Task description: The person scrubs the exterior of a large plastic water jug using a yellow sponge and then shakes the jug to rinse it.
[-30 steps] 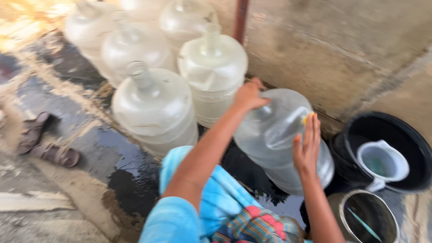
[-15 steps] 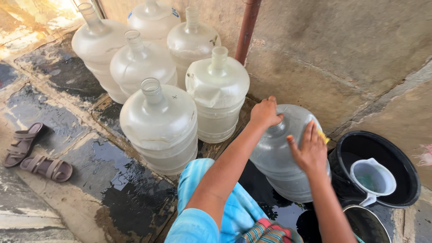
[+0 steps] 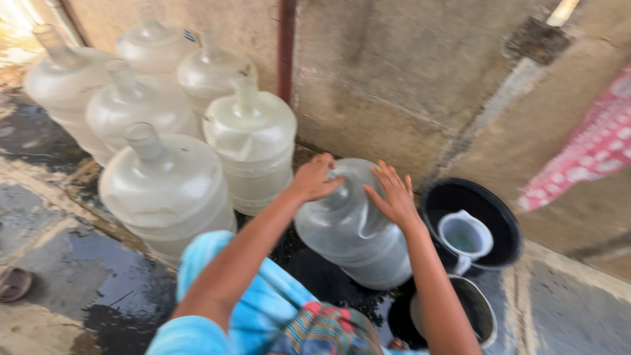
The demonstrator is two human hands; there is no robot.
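Note:
A large clear water jug (image 3: 355, 236) stands on the wet ground near the wall, leaning a little to the right. My left hand (image 3: 314, 179) is closed around its neck. My right hand (image 3: 392, 195) lies flat on the jug's shoulder with the fingers spread. Both forearms reach forward over a blue cloth on my lap (image 3: 253, 306).
Several more clear jugs (image 3: 167, 190) stand in a cluster to the left, along the concrete wall (image 3: 394, 79) with a rusty pipe (image 3: 286, 46). A black bucket (image 3: 503, 227) holding a white jug-cup (image 3: 465, 236) stands at right, a metal pot (image 3: 483, 315) below it. A sandal (image 3: 13, 283) lies at far left.
The view has swung right and closer. The jug has been brought more upright, and my right hand has slid from its side up to its shoulder. My left hand stays on the neck.

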